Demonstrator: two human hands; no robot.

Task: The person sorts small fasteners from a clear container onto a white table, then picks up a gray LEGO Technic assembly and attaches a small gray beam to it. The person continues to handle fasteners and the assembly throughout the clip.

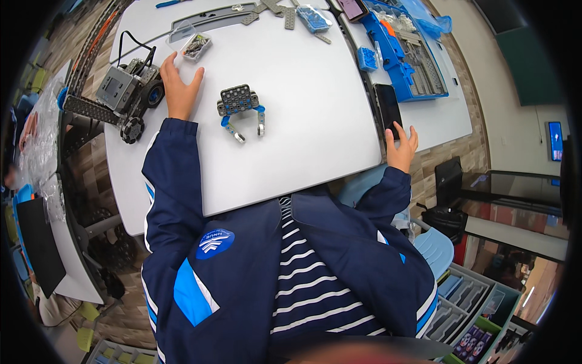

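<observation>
My left hand (179,91) is raised over the table's left side, thumb and fingers apart, with nothing in it. Close beside it stands a grey wheeled robot (118,90) with black wheels and a cable looping from its top. Just beyond the fingertips lies a small clear box (197,47) of little parts. A dark grey and blue claw assembly (237,100), with two jointed arms pointing toward me, rests mid-table. On the right, my right hand (401,148) has its fingers spread at the near end of a black phone (387,104); whether they touch it I cannot tell.
A blue parts case (397,67) holds grey plates at the far right, with a small box of blue pieces (367,59) beside it. Another box of blue pieces (313,19) and grey perforated plates (267,8) lie at the back. A blue chair (434,247) is behind me.
</observation>
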